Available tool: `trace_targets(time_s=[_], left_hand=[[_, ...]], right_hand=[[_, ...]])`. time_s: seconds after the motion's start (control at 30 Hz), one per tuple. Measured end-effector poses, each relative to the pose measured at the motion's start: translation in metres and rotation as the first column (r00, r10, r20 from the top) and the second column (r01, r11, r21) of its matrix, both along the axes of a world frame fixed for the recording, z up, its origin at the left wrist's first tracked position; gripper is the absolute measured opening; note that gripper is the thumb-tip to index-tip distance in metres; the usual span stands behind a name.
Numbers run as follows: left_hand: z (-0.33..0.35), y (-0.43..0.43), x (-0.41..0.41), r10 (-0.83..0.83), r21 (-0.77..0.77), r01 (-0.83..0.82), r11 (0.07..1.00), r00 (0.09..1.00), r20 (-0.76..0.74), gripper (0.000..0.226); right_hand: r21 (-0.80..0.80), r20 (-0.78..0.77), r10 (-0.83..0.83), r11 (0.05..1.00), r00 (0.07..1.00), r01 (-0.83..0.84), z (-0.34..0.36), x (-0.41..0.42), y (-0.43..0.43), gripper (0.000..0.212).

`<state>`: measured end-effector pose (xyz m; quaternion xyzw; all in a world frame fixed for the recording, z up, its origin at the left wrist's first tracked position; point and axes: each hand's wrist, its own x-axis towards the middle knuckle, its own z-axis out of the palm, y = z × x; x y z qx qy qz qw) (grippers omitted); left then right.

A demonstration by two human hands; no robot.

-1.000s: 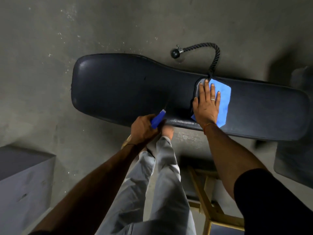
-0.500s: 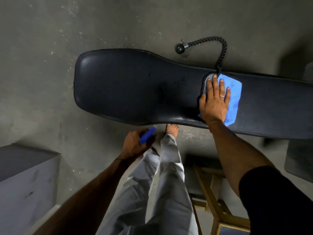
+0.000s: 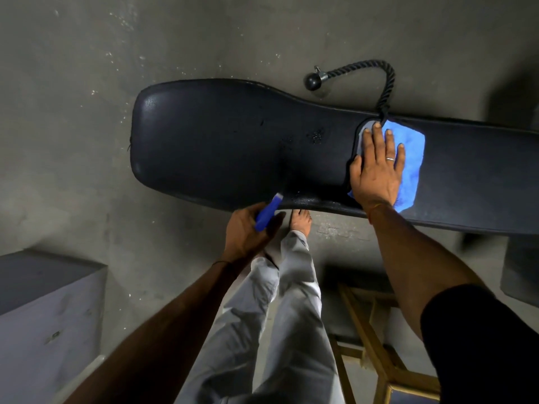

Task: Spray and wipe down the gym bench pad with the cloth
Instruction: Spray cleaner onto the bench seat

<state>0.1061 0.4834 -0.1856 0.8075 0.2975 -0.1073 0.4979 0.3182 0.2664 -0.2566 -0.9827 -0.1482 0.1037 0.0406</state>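
A long black bench pad (image 3: 221, 141) lies across the view, wide at its left end and narrower toward the right. Small wet droplets (image 3: 316, 135) dot its middle. My right hand (image 3: 376, 167) lies flat, fingers spread, on a blue cloth (image 3: 414, 158) on the narrow part of the pad. My left hand (image 3: 248, 231) grips a blue spray bottle (image 3: 268, 211) at the pad's near edge; its white nozzle points up at the pad. The bottle's body is hidden in my palm.
A black rope handle (image 3: 379, 71) with a ball end lies on the concrete floor beyond the pad. A grey block (image 3: 43, 310) stands at the lower left, a wooden frame (image 3: 373, 345) at the lower right. My legs and a bare foot (image 3: 300, 220) are below the pad.
My left hand dropped away from the pad's edge with the bottle, then came back up to it. Droplets now show on the middle of the pad. My right hand stays on the cloth.
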Motion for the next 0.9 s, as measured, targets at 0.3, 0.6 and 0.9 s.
trace_targets(time_s=[0.3, 0.6, 0.9], left_hand=[[0.007, 0.015, 0.032, 0.232, -0.051, -0.228, 0.972, 0.97, 0.079, 0.056], [0.003, 0.031, -0.035, 0.325, 0.044, -0.324, 0.945, 0.946, -0.009, 0.037], [-0.002, 0.055, -0.082, 0.36, 0.117, -0.347, 0.931, 0.925, -0.123, 0.051]], right_hand=[[0.003, 0.004, 0.004, 1.0, 1.0, -0.004, 0.0, 0.0, -0.001, 0.064], [-0.012, -0.005, 0.003, 1.0, 1.0, -0.003, 0.001, -0.001, 0.001, 0.063], [-0.004, -0.01, -0.019, 1.0, 1.0, 0.019, 0.0, 0.0, 0.004, 0.065]])
